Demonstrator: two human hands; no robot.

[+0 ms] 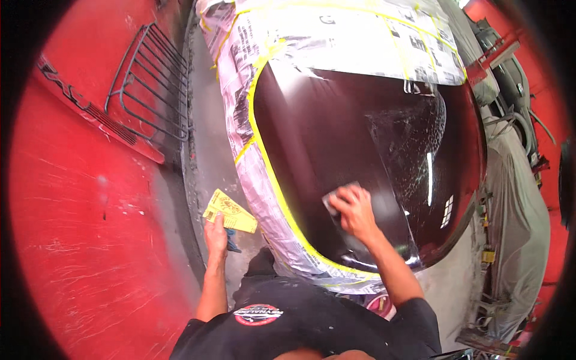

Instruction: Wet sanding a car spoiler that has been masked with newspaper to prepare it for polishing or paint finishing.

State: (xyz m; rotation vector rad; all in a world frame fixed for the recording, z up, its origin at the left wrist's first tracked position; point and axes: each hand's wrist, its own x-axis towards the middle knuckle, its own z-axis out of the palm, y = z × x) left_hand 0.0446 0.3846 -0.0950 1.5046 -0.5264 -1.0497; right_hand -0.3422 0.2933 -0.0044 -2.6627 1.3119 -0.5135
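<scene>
A dark maroon car hood (324, 138), bordered by yellow masking tape (273, 186), lies in front of me. My right hand (355, 210) presses a thin grey pad (329, 203) flat onto the hood's lower middle, fingers closed over it. The fingers partly cover the pad, and its kind is unclear. Off the hood's left side, my left hand (216, 234) grips a stiff yellow printed sheet (231, 211) between thumb and fingers. Something blue, like a cloth (233, 241), shows beside that hand; whether it is held there I cannot tell. Whitish wet streaks (420, 138) mark the hood's right half.
Printed masking film (360, 42) covers the car beyond and left of the hood. A black metal rack (150, 78) stands against the red wall (90, 240). Grey sheeting (516, 228) drapes things on the right. A round pinkish container (381, 305) sits below the hood's near edge.
</scene>
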